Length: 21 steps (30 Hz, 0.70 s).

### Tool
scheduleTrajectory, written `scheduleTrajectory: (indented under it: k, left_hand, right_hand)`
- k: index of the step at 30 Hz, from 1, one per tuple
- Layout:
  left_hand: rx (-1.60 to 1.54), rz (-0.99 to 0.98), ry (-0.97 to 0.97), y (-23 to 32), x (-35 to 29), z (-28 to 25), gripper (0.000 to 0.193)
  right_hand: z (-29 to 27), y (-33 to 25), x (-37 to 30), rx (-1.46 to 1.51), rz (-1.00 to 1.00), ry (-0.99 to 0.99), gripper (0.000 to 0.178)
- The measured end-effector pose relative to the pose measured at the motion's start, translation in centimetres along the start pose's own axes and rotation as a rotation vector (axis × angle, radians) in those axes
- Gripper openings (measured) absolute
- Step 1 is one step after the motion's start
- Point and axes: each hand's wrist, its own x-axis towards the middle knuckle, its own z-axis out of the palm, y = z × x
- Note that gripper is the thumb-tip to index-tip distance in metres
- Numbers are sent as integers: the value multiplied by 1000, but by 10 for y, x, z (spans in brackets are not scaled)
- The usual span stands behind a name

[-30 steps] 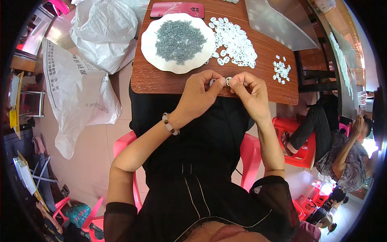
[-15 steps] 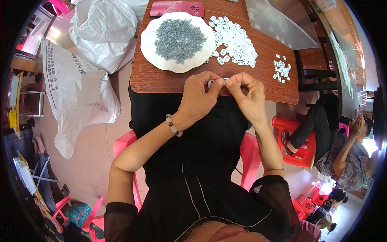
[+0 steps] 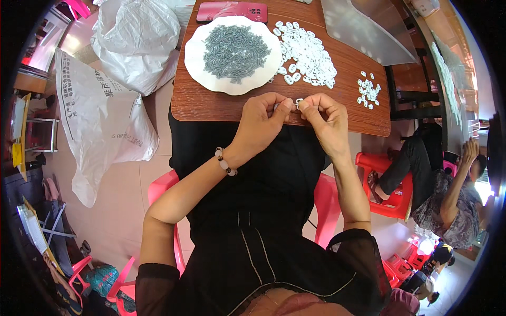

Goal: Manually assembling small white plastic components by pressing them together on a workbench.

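Note:
My right hand (image 3: 328,117) pinches a small white oval plastic piece (image 3: 299,101) between thumb and finger, just above the table's near edge. Close beside it on the left is my left hand (image 3: 264,117), closed, thumb against forefinger; what it grips is too small to make out. Beyond my left hand stands a white scalloped plate (image 3: 195,66) heaped with small grey pins (image 3: 236,52). A pile of white oval plastic pieces (image 3: 308,52) lies against the plate's right side. Farther right is a small group of similar white pieces (image 3: 368,89).
The brown wooden table (image 3: 216,108) carries a red phone (image 3: 232,11) behind the plate and a translucent plastic bin (image 3: 369,31) at the far right. White sacks (image 3: 105,116) lie on the floor at left. A seated person (image 3: 448,210) is at right, near a red stool (image 3: 387,189).
My hands have drawn slightly apart, the right shifting a little to the right. More of the white piece shows at my right fingertips. The person at right has moved an arm.

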Motion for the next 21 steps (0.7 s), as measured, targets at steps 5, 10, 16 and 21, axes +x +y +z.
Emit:
scheduleTrajectory:
  k: [5,10,16,21]
  left_hand:
    - [-15,-7,-28,-1,0,-3,23]
    - [-61,-74,-37,2,1,-4,25]
    - [9,11,-1,0,1,-2,22]
    - [108,53,45,-3,2,-2,23]
  right_hand:
    - [-4,1,1,-13,-1,-8,14]
    - [-3,1,0,18,12,-11,14]
    - [-1,2,-1,19,20,-4,14]
    - [0,1,-1,-18,9,-7,14]
